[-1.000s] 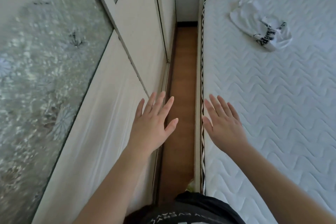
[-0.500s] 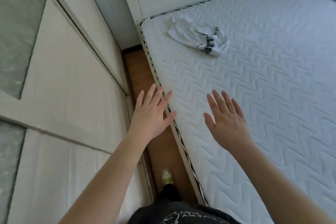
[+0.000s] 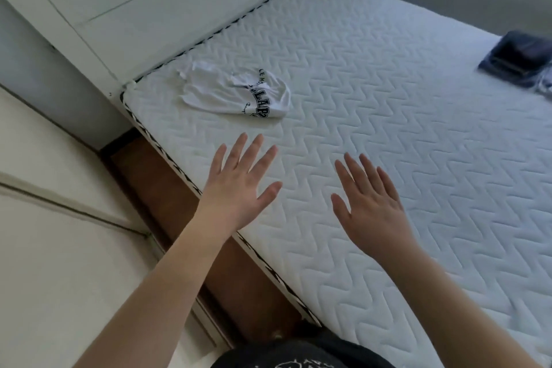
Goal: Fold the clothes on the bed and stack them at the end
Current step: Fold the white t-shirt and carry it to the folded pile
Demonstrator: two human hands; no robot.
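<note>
White garment (image 3: 239, 92): a crumpled white T-shirt with black lettering is seen lying unfolded on the bed, close to the corner where the headboard edge and the near side edge meet. Nothing is touching it.
Dark stack (image 3: 518, 57): folded dark blue clothes are seen piled on the bed at its far right edge, well apart from the white garment. A scrap of pale cloth is glimpsed just beside the stack, partly cut off by the frame; what it is cannot be told.
Bed (image 3: 388, 117): a bare white quilted mattress with a wavy stitch pattern and a black-and-white braided trim along its edges is noted.
Left hand (image 3: 239, 185): held palm down over the near side edge of the bed, short of the white garment. The fingers (image 3: 239, 149) are spread and straight; nothing is grasped.
Right hand (image 3: 370, 206): held palm down above the mattress, further in from the side edge. Its fingers are extended and loosely spread; nothing is grasped. Whether either hand touches the mattress cannot be told.
Headboard (image 3: 155, 0): a white panelled board is seen along the head edge of the bed.
Floor strip (image 3: 179, 206): brown wooden flooring is seen between the bed's side edge and the pale wardrobe doors (image 3: 59, 248).
Person: a dark printed top is partly seen at the bottom edge.
</note>
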